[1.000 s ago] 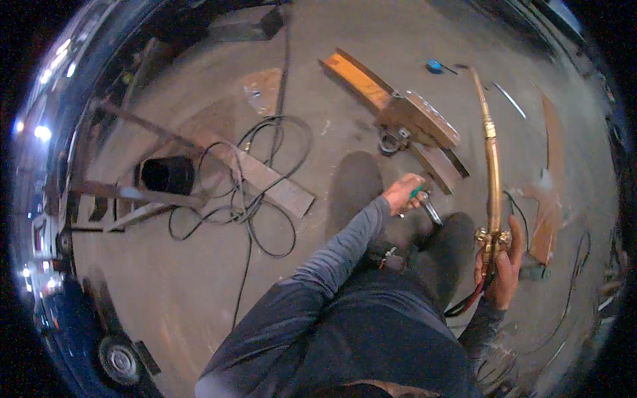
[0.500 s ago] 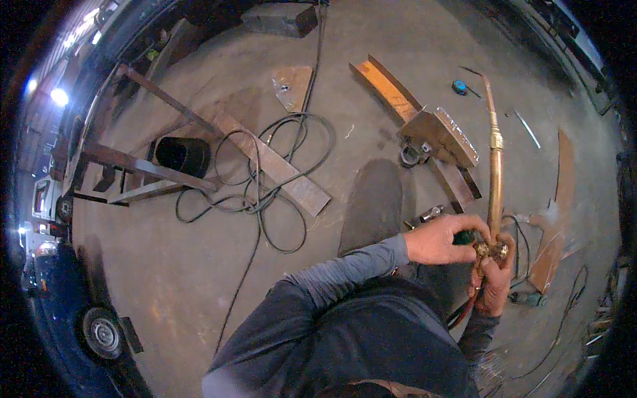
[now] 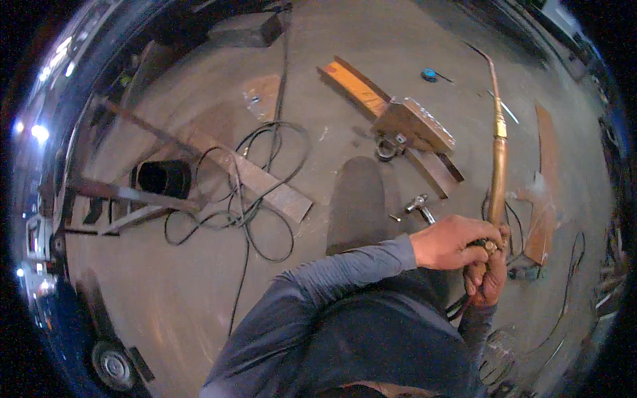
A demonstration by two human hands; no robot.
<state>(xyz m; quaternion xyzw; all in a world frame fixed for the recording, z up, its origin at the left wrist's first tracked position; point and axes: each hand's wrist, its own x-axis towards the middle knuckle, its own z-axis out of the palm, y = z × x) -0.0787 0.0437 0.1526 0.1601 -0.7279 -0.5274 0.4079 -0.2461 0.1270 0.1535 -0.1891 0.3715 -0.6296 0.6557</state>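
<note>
The person's right hand (image 3: 491,282) is wrapped around the base of a long, brass-coloured metal torch (image 3: 498,172), which extends beyond both hands. The left hand (image 3: 451,242) pinches its small round brass knob (image 3: 490,247). A silver hammer-shaped metal tool (image 3: 420,206) lies just beyond the left hand.

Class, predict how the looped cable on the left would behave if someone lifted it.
The cable probably flops, given its loose, curving loops. It may tangle, since those loops cross, and might scrape the plank beneath them.
</note>
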